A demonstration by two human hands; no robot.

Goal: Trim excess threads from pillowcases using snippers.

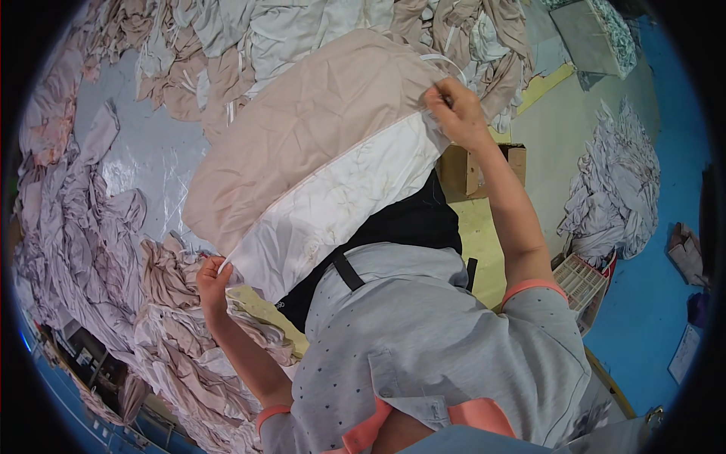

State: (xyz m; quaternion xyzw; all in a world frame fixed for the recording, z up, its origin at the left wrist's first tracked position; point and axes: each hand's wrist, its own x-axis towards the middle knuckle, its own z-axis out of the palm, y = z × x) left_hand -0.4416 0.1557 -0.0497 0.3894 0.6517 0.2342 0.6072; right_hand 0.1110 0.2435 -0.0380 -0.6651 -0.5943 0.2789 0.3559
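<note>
A large cloth piece (318,121), beige with a white embroidered panel (340,204) along its near side, is stretched out in front of me. My left hand (214,280) is closed on a narrow white strap at its near left corner. At its far right end, my right hand (458,112) pinches the edge, fingers curled in. A loop of white strap (448,60) curves just beyond that hand. The cloth's near side hangs over my black apron (408,219), and its underside is hidden.
Heaps of beige and white cloth (295,38) lie along the far side. Lilac-grey cloth (76,204) is piled at left, with another pile (616,181) at right above a plastic crate (581,284). A cardboard box (516,163) sits near my right forearm. The floor (635,318) is blue.
</note>
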